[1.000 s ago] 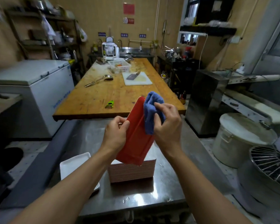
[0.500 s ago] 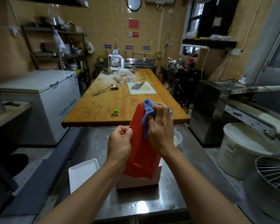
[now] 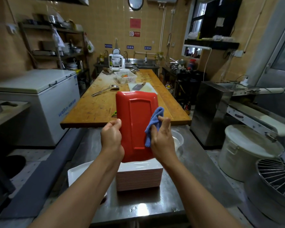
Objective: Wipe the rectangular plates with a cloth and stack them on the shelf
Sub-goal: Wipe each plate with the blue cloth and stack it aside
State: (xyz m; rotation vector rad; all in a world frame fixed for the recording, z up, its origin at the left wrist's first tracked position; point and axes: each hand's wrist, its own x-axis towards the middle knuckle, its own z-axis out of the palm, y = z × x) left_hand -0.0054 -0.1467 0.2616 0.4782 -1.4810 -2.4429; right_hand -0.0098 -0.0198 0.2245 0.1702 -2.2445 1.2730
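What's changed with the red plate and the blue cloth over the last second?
The red rectangular plate has turned from edge-on to show its whole ribbed underside to the camera. The right hand has slid the blue cloth from the plate's top edge down its right side. The left hand still grips the left edge, above the stack of plates.

Forearms (image 3: 82,191) bare to frame edge; sleeves, if any, out of view.
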